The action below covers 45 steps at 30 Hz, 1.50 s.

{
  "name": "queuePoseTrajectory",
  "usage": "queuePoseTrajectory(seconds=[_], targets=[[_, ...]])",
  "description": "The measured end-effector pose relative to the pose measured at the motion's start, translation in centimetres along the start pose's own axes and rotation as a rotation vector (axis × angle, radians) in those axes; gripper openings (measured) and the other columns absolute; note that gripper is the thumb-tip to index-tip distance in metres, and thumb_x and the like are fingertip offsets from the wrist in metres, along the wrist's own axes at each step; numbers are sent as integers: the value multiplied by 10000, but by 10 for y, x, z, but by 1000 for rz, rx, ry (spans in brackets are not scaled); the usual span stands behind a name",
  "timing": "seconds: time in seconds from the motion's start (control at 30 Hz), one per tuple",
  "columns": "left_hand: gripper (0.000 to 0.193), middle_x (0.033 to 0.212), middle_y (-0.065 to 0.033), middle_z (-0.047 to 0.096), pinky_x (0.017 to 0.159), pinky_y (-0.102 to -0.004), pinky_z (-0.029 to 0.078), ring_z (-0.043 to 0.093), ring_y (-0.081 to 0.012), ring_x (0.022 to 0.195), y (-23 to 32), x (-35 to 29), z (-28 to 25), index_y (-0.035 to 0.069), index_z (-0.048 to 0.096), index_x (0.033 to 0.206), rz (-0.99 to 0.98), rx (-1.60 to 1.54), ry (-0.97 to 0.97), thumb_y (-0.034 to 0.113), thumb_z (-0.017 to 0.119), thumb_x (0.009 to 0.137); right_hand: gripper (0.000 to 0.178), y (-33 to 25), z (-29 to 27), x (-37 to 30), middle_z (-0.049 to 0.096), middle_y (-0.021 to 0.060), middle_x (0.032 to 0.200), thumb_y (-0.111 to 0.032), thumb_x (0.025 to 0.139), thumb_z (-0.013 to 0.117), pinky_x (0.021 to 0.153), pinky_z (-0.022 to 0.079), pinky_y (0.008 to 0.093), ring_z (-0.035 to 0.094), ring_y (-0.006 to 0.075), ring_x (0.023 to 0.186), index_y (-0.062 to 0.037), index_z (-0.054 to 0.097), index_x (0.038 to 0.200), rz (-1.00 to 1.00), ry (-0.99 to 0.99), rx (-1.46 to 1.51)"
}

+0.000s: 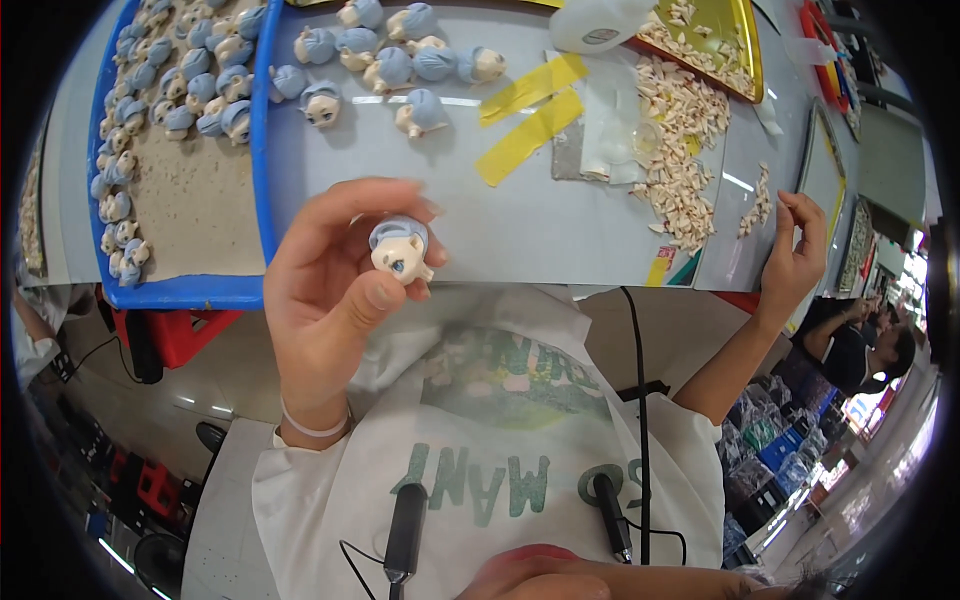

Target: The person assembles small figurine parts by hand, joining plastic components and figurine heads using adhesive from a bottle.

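My left hand (335, 275) is closed around a small doll head (398, 252) with light blue hair, holding it between thumb and fingers above the table's near edge. The head is tilted, and one blue painted eye shows. Over at the right, my right hand (797, 245) has its fingers bent and their tips drawn together, close to a thin row of small cream pieces (758, 205). Whether a piece sits between those fingertips is too small to make out. A larger heap of the cream pieces (685, 130) lies left of that hand.
A blue-rimmed tray (262, 150) with many doll heads stands at the left. More loose heads (390, 68) lie at the back. Yellow tape strips (530, 135), a translucent bottle (600, 22) and a yellow tray (752, 60) of cream pieces are farther right. A black cable (640, 400) hangs down in front.
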State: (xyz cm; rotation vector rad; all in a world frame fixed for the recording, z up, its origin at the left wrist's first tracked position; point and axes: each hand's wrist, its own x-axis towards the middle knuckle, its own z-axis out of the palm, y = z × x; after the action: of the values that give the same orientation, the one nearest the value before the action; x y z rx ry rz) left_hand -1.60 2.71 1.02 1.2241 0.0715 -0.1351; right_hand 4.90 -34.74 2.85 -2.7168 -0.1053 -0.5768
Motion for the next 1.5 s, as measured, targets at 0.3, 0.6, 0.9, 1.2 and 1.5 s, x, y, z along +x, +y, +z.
queuePoseTrajectory(seconds=[0.3, 0.6, 0.9, 1.2, 1.5], targets=[[449, 996, -174, 532, 607, -245, 418, 529, -182, 810, -22, 3, 12, -8, 430, 1098, 42, -177, 32, 292, 603, 811, 150, -44, 11, 0, 603, 106, 840, 113, 684, 626, 677, 430, 216, 551, 132, 747, 56, 608, 822, 86, -36, 636], [427, 1053, -210, 527, 717, -286, 503, 584, -256, 879, -26, 15, 30, -6, 447, 1082, 40, -218, 13, 224, 647, 783, 138, -85, 36, 22, 617, 76, 770, 92, 694, 638, 669, 446, 207, 568, 111, 705, 55, 606, 824, -5, -172, 810], [482, 1059, -201, 527, 743, -297, 491, 567, -229, 898, -28, 21, 20, -22, 486, 1063, 66, -235, -88, 201, 719, 705, 102, -98, 43, 36, 623, 50, 761, 64, 698, 644, 636, 425, 185, 551, 85, 667, 38, 628, 795, -71, -246, 667], [476, 1025, -180, 537, 768, -305, 476, 561, -218, 896, -35, 23, 18, -20, 506, 1030, 123, -292, -160, 135, 751, 653, 100, -103, 52, 42, 564, 26, 755, 7, 661, 671, 621, 364, 213, 487, 95, 706, -7, 627, 750, -97, -440, 582], [457, 991, -171, 555, 627, -242, 482, 581, -233, 820, -30, 23, 25, 56, 526, 955, -28, -159, -72, 377, 711, 688, 103, -109, 54, 43, 525, 33, 764, -10, 644, 685, 636, 329, 234, 457, 113, 742, -18, 622, 725, -179, -422, 449]])
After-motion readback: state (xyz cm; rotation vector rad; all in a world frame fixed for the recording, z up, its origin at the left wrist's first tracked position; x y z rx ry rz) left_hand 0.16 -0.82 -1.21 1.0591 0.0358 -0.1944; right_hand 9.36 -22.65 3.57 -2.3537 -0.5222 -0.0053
